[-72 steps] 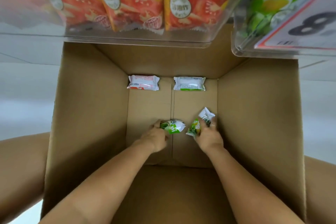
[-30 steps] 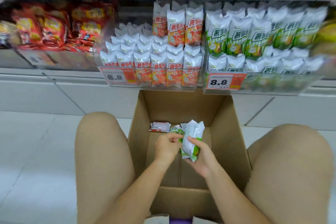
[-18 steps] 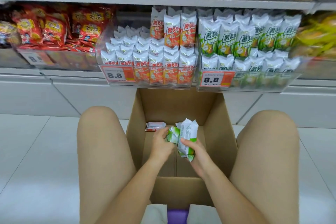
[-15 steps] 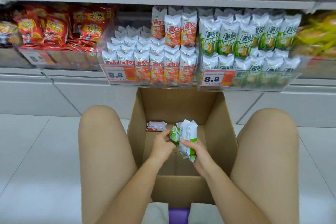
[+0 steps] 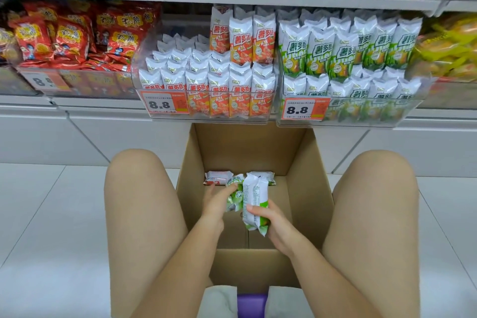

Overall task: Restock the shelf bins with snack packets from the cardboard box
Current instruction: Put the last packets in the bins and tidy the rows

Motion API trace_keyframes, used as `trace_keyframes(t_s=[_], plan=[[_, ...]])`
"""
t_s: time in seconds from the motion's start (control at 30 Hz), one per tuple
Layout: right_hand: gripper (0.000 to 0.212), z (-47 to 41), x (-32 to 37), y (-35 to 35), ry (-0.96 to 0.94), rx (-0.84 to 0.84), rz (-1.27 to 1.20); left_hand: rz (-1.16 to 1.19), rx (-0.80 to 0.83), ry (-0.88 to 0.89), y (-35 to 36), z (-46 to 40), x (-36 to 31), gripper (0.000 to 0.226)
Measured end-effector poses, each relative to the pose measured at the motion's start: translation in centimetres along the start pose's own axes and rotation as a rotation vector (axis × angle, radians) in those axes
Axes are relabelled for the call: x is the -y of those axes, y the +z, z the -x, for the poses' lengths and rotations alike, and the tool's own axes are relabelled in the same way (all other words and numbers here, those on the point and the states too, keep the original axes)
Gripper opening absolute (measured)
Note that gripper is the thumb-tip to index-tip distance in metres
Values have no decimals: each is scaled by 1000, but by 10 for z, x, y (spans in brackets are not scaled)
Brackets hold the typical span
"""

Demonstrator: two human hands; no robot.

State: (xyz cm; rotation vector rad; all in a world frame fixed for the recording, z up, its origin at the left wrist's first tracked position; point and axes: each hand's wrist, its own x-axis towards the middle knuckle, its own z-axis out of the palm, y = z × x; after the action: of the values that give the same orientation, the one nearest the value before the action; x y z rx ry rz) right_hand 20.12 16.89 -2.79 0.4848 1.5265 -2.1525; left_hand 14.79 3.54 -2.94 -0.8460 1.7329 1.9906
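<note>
holding two green snack packets above the cardboard box (image 5: pixel 307 188), the person crouches in front of the shelf. the right hand (image 5: pixel 275 224) has its fingers curled around one green packet (image 5: pixel 254 204), which stands upright with its printed back toward the camera. the left hand (image 5: pixel 216 200) touches a second green packet (image 5: pixel 235 195) just beside the first; its fingers look rather straight and spread, so whether it really grips the packet or only presses it against the other one cannot be told.

inside the box, at the far wall, two packets still lie flat on the bottom: a red packet (image 5: pixel 218 177) to the left and another green one (image 5: pixel 268 178), partly hidden behind the held packets.

directly above the box hang two clear bins. the red bin (image 5: pixel 206 108) is above the left part of the box, and the green bin (image 5: pixel 348 111) is above the right part. both look nearly full, with a second layer begun at the back.

the step in hand seems to be gathering the green packets into one bundle before lifting. the next move probably calls for raising them up and to the right of the box, into the green bin, and setting them upright with the label to the front. the bin's front lip is high, so the packets must go over it, not against it.
</note>
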Motion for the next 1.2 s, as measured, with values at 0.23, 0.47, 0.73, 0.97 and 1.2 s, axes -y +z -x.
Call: trace_keyframes(t_s=[0.23,0.47,0.73,0.97,1.2], plan=[[36,-5,-2,-4,-12,-210,-9,88,203,-126,4,5,7,15],[28,-8,-6,-8,8,-374,-143,93,350,-32,8,9,6,28],[24,-6,-2,-6,-146,-330,-178,142,423,-40,6,10,6,54],[31,-6,6,-9,-145,-253,-167,77,416,29,5,12,0,52],[41,-4,83,-19,-235,-215,52,-148,416,333,25,30,-67,49]])
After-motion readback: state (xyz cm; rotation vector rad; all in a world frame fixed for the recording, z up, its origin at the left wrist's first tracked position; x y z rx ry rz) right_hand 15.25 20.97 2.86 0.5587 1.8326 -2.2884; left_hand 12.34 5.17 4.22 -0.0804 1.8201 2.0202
